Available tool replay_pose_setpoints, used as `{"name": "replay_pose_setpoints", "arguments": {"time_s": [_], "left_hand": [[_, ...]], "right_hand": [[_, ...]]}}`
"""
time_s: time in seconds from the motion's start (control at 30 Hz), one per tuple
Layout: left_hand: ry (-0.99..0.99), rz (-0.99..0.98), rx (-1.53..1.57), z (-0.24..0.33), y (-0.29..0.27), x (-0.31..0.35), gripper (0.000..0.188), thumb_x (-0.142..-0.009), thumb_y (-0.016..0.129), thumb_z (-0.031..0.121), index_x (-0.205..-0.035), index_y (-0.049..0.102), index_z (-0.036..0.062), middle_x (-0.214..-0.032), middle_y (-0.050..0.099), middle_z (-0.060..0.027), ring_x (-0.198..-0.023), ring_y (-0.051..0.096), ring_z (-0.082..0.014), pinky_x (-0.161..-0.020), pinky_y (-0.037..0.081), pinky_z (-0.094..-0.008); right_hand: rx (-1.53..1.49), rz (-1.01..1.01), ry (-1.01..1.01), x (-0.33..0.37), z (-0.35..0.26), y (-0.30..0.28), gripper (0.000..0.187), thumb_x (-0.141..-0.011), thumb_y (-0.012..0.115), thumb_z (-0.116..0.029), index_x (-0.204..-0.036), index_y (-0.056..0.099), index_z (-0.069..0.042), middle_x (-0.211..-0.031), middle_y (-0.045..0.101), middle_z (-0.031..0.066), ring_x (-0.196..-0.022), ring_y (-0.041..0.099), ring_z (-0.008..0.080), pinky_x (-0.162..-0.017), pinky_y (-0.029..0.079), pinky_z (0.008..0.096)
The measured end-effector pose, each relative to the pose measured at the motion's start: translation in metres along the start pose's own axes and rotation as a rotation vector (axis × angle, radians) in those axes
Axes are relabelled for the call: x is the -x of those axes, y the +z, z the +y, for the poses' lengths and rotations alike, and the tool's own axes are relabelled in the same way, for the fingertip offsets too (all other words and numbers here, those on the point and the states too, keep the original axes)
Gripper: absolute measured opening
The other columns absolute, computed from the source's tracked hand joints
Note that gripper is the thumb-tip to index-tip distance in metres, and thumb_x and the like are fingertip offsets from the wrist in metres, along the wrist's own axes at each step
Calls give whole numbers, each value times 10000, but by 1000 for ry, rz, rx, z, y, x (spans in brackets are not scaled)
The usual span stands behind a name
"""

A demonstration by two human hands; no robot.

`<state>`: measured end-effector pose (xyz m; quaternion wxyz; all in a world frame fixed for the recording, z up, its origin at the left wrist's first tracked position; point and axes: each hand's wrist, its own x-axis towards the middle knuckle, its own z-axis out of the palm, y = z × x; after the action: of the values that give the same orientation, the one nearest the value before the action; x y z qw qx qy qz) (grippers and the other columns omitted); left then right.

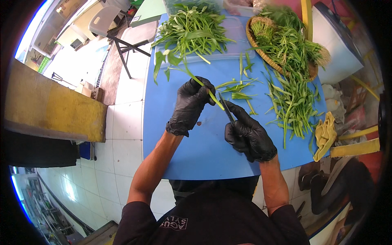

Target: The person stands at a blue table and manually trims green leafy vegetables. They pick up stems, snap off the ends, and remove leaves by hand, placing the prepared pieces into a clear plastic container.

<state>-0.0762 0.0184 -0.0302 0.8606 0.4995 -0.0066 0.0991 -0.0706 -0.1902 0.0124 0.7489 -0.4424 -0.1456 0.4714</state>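
Observation:
A leafy green stem [190, 74], which looks like water spinach, is pinched in my black-gloved left hand [190, 102]. Its leaves point up and away to the left, and its lower end slants toward my right hand. In my gloved right hand [250, 136] is a small knife [227, 110], its blade right beside the stem's lower end; I cannot tell whether they touch. Just beyond the knife, loose leaves and cut stem pieces [241, 87] lie scattered on the blue table [192, 153]. A heap of similar stems [192, 32] fills a clear plastic tray [240, 48] behind my left hand.
At the far right a woven basket [251, 40] holds bundled greens, with more long-leaved greens [292, 106] spread before it. A yellow cloth [325, 136] hangs at the table's right edge. A white box [339, 47] stands behind; a folding chair [136, 36] is at left.

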Motion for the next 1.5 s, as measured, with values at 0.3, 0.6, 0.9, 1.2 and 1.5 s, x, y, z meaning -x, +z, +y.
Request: {"name": "replay_pose_setpoints", "arguments": {"time_s": [0.3, 0.6, 0.9, 1.2, 1.5], "left_hand": [[64, 36, -52, -2, 1, 0, 151, -904, 615, 181, -934, 567, 42, -819, 596, -40, -720, 568, -125, -666, 476, -269], [31, 48, -46, -6, 6, 4, 215, -873, 657, 228, -927, 563, 41, -809, 603, -57, -711, 572, -133, -644, 478, -264], [24, -3, -38, -8, 5, 4, 205, -874, 652, 199, -936, 549, 33, -818, 597, -64, -734, 580, -148, -659, 491, -283], [56, 31, -21, -3, 6, 2, 156, -900, 619, 172, -953, 546, 45, -873, 593, -69, -788, 587, -166, -724, 513, -309], [41, 23, -14, -8, 5, 2, 199, -882, 648, 205, -955, 544, 51, -871, 590, -67, -796, 589, -164, -724, 510, -301]], "right_hand": [[-87, 23, -20, -1, 6, -1, 491, -983, 427, -201, -1450, 285, -149, -705, 474, 7, -497, 306, 42, -426, 250, 177], [-128, 73, -99, -13, 13, 0, 417, -968, 459, -192, -1363, 343, -124, -716, 491, 17, -492, 328, 43, -421, 265, 177], [-35, 75, -72, -6, 6, 0, 420, -984, 407, -200, -1391, 334, -127, -711, 489, 22, -482, 302, 39, -423, 243, 179], [-53, 43, -68, 3, 8, -2, 491, -983, 415, -204, -1452, 283, -140, -705, 496, 18, -486, 299, 35, -429, 250, 176], [-30, 44, -118, -1, 11, -1, 464, -989, 402, -201, -1435, 290, -132, -694, 460, 2, -495, 296, 35, -430, 245, 176]]}}
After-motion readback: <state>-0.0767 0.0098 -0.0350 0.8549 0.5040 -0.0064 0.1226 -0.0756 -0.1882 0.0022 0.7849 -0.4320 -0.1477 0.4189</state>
